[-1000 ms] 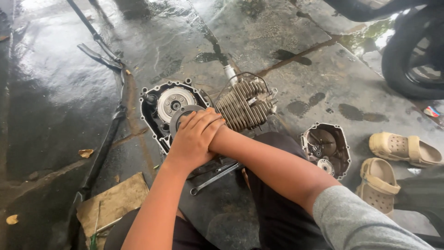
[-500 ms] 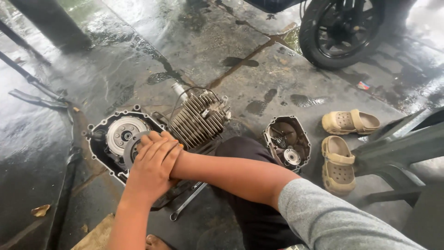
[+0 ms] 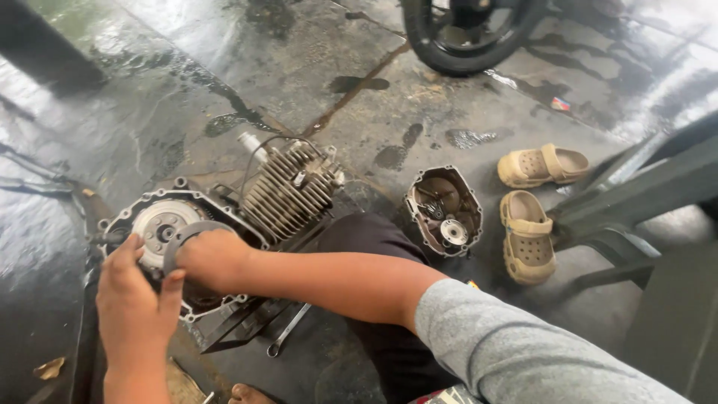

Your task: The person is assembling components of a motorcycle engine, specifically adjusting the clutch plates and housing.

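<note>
A small motorcycle engine (image 3: 288, 191) with a finned cylinder lies on the wet floor, its open clutch side (image 3: 161, 224) facing up. My left hand (image 3: 134, 299) and my right hand (image 3: 213, 258) together hold a thin dark ring-shaped plate (image 3: 187, 236) just above the clutch. My right forearm crosses over my dark trouser leg (image 3: 366, 239). The round metal clutch hub shows through the ring.
The removed engine side cover (image 3: 445, 209) lies open to the right. A spanner (image 3: 288, 329) lies by my knee. A pair of tan clogs (image 3: 535, 202) sits further right, a motorcycle wheel (image 3: 471, 34) at the back, and dark chair legs (image 3: 636, 202) at right.
The view has swung right and up. My hands, earlier pressed together on the clutch, have come apart and now lift a ring plate off it.
</note>
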